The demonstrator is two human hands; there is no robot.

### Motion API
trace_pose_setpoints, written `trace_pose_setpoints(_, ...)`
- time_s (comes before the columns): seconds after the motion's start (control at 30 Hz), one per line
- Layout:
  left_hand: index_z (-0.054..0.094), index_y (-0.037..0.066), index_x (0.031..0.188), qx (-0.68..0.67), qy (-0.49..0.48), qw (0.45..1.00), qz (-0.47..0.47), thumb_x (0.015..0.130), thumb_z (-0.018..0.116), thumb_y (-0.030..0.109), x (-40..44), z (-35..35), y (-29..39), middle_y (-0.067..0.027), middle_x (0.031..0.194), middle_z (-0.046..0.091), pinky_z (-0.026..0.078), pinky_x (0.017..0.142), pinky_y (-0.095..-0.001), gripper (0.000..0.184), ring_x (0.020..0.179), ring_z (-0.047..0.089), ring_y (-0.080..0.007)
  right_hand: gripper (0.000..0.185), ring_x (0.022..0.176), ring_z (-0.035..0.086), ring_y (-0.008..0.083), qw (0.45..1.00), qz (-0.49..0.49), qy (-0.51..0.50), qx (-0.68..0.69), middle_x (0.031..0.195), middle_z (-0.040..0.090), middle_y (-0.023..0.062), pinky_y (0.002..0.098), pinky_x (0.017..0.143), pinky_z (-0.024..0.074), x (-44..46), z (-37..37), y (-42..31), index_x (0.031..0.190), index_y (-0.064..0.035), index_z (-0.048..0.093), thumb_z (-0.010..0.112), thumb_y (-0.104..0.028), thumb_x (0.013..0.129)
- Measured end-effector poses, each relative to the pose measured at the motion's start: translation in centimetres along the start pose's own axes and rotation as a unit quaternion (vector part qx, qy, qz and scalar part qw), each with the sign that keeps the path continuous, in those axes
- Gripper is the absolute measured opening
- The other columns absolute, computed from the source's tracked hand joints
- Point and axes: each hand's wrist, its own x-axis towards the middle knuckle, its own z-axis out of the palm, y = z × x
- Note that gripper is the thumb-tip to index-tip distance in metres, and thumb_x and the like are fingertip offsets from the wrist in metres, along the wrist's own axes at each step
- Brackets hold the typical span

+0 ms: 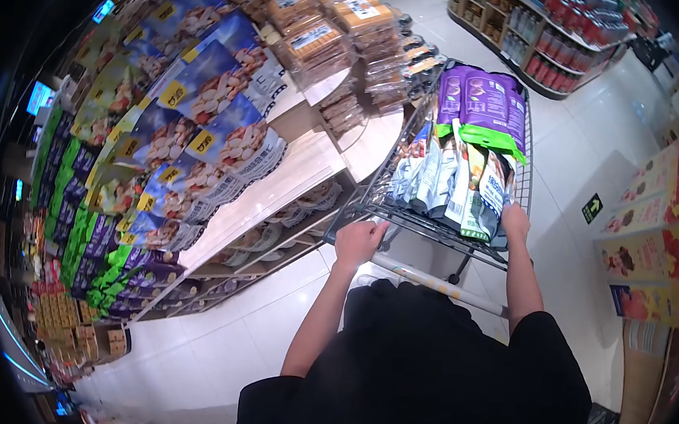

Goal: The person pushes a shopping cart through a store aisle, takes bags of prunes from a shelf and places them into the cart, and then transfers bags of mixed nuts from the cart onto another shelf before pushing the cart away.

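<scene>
Black top (454, 377), nearest the lens, taken as the centre of the clock face, with twelve toward the upper edge. At twelve o'clock, a wire trolley (528, 146), loaded: purple bags (485, 104) on top at the far end, pouches (444, 176) packed side by side at the near end. At eleven, left hand (359, 243) curled round the near-left corner of the trolley, grip apparently closed on the frame. At one, right hand (516, 223) at the near-right rim, beside the pouches; fingers largely hidden, so cannot tell whether pinching wire, pressing a pouch or merely resting. Between the forearms, pale handle bar (429, 280). Between ten and eleven, blue bags (222, 86) in rows over a pale wooden display shelf (279, 178), with a rounded end just beside the trolley. Between eleven and twelve, stacked snack packs (320, 41). At two, printed cartons (645, 233), well apart from the trolley, with tiled floor (570, 181) between.

Judged for good handling: press evenly through both hands, to hold the trolley straight; allow more room on the shelf side, probably the likelier one for a knock; turn gently, to avoid sliding the purple bags, seemingly the least supported part of the load; for surer leverage, prefer the handle bar to the rim.
</scene>
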Motion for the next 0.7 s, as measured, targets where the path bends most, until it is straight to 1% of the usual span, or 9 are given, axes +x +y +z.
trace_pose_setpoints(0.03, 0.059, 0.007, 0.058, 0.001, 0.008, 1.000, -0.014, 0.083, 0.049, 0.046, -0.1, -0.1, -0.1, -0.0124, 0.057, 0.056, 0.041, 0.052, -0.0409, 0.047, 0.059, 0.056, -0.0315, 0.035, 0.089, 0.059, 0.0352, 1.000, -0.015, -0.003, -0.003, 0.095, 0.062, 0.0192, 0.0470, 0.076, 0.0462, -0.2, -0.2, -0.2, 0.100, -0.0057, 0.056, 0.047, -0.035, 0.084)
trace_pose_setpoints(0.13, 0.060, 0.008, 0.059, 0.008, 0.004, 1.000, -0.001, 0.084, 0.046, 0.048, -0.7, -0.5, -0.5, -0.0116, 0.057, 0.057, 0.043, 0.054, -0.0408, 0.049, 0.060, 0.057, -0.0309, 0.037, 0.087, 0.059, 0.0362, 1.000, -0.023, 0.000, -0.009, 0.094, 0.062, 0.0199, 0.0468, 0.074, 0.0465, -1.3, -0.4, 0.0, 0.097, -0.0042, 0.058, 0.045, -0.037, 0.085)
trace_pose_setpoints(0.2, 0.060, 0.008, 0.060, 0.007, 0.014, 1.000, -0.013, 0.084, 0.046, 0.048, -0.8, -0.8, -0.6, -0.0117, 0.058, 0.057, 0.043, 0.054, -0.0408, 0.048, 0.060, 0.057, -0.0310, 0.035, 0.089, 0.060, 0.0353, 1.000, -0.016, -0.006, 0.004, 0.093, 0.062, 0.0195, 0.0458, 0.075, 0.0466, -0.9, -0.4, -0.2, 0.094, -0.0036, 0.060, 0.046, -0.035, 0.086)
trace_pose_setpoints(0.33, 0.061, 0.009, 0.060, -0.003, 0.036, 0.999, -0.026, 0.084, 0.046, 0.048, -1.1, -1.0, -0.8, -0.0119, 0.059, 0.058, 0.043, 0.054, -0.0409, 0.048, 0.059, 0.058, -0.0312, 0.035, 0.088, 0.060, 0.0361, 0.999, -0.040, -0.015, -0.005, 0.092, 0.062, 0.0199, 0.0458, 0.075, 0.0466, -0.8, -0.8, -0.6, 0.093, -0.0029, 0.061, 0.047, -0.034, 0.085)
trace_pose_setpoints(0.43, 0.061, 0.009, 0.059, -0.014, 0.053, 0.998, -0.019, 0.084, 0.046, 0.047, -1.8, -1.0, -1.2, -0.0119, 0.058, 0.058, 0.043, 0.054, -0.0414, 0.048, 0.058, 0.058, -0.0314, 0.035, 0.087, 0.060, 0.0366, 0.999, -0.048, -0.008, -0.017, 0.091, 0.062, 0.0202, 0.0456, 0.074, 0.0470, -1.4, -0.9, -0.7, 0.091, -0.0023, 0.062, 0.048, -0.033, 0.085)
trace_pose_setpoints(0.5, 0.061, 0.008, 0.059, -0.012, 0.061, 0.998, -0.028, 0.084, 0.047, 0.047, -1.6, -0.8, -1.2, -0.0121, 0.058, 0.058, 0.044, 0.054, -0.0415, 0.048, 0.059, 0.058, -0.0315, 0.034, 0.085, 0.060, 0.0367, 0.998, -0.054, 0.015, -0.013, 0.089, 0.063, 0.0203, 0.0460, 0.073, 0.0473, -1.2, -0.7, -1.1, 0.088, -0.0012, 0.062, 0.048, -0.032, 0.085)
trace_pose_setpoints(0.53, 0.061, 0.008, 0.059, -0.013, 0.062, 0.998, -0.028, 0.083, 0.047, 0.047, -1.5, -0.9, -1.2, -0.0123, 0.058, 0.058, 0.044, 0.053, -0.0416, 0.048, 0.059, 0.058, -0.0317, 0.034, 0.085, 0.060, 0.0367, 0.998, -0.061, 0.015, -0.012, 0.089, 0.063, 0.0203, 0.0460, 0.073, 0.0473, -1.1, -0.5, -1.1, 0.088, -0.0012, 0.062, 0.048, -0.032, 0.085)
trace_pose_setpoints(0.6, 0.061, 0.008, 0.059, -0.011, 0.055, 0.998, -0.031, 0.083, 0.047, 0.047, -2.2, -1.2, -1.3, -0.0125, 0.058, 0.058, 0.044, 0.054, -0.0416, 0.048, 0.059, 0.058, -0.0318, 0.035, 0.088, 0.059, 0.0374, 0.999, -0.037, 0.007, -0.004, 0.092, 0.062, 0.0210, 0.0467, 0.075, 0.0461, -2.1, -1.2, -0.4, 0.090, -0.0022, 0.063, 0.048, -0.034, 0.084)
trace_pose_setpoints(0.7, 0.062, 0.008, 0.059, -0.004, 0.053, 0.998, -0.039, 0.083, 0.048, 0.047, -2.2, -1.2, -1.1, -0.0129, 0.058, 0.058, 0.044, 0.054, -0.0416, 0.048, 0.059, 0.058, -0.0320, 0.034, 0.087, 0.059, 0.0376, 0.999, -0.045, 0.006, 0.011, 0.091, 0.062, 0.0211, 0.0465, 0.075, 0.0461, -1.7, -1.4, -0.3, 0.090, -0.0022, 0.062, 0.048, -0.033, 0.084)
